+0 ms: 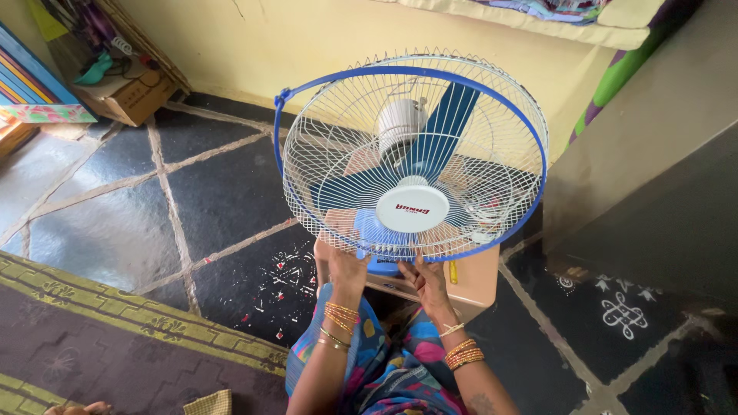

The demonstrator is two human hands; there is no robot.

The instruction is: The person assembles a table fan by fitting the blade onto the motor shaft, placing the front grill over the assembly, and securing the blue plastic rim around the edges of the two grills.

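Table fan (411, 154) fills frame centre, wire cage tilted up toward camera, above stool (477, 280). Both hands at cage's bottom rim: left hand (346, 265) gripping lower-left, right hand (429, 280) fingers pinching wires lower-centre. Fan directly above hands, both equally near.

Fan (413, 157) base hidden behind grille; stool (477, 280) mostly covered; fingers (338, 250) partly behind grille.

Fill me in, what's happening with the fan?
A person holds a table fan by the bottom edge of its white wire guard, left hand and right hand side by side. The blue blades look motionless. The fan sits on a tan stool over a dark stone floor.
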